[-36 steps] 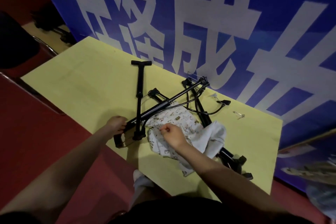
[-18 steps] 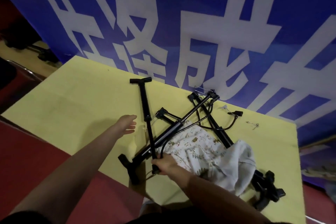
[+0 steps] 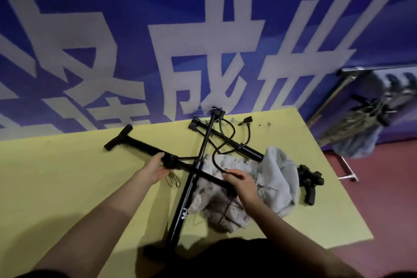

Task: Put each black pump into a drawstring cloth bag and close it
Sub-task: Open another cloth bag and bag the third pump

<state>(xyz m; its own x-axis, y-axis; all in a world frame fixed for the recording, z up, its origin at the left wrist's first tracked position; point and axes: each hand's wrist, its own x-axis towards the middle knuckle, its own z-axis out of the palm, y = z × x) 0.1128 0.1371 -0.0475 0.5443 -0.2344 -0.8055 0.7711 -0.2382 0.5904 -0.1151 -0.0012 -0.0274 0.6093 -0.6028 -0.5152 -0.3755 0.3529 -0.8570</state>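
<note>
A flat yellow-green table top (image 3: 67, 187) carries everything, its far edge up against a blue banner with big white characters (image 3: 203, 52). On it, a long black pump with a T-handle (image 3: 144, 145) runs from far left toward the middle, crossed by a second black pump tube with white markings (image 3: 187, 192). A third black pump (image 3: 228, 140) angles off to the right. A crumpled floral-print cloth bag (image 3: 234, 187) lies beside a pale grey cloth bag (image 3: 279, 176). Black hoses (image 3: 228, 129) curl near the far edge, with small metal bits (image 3: 265, 124) just beyond.
</note>
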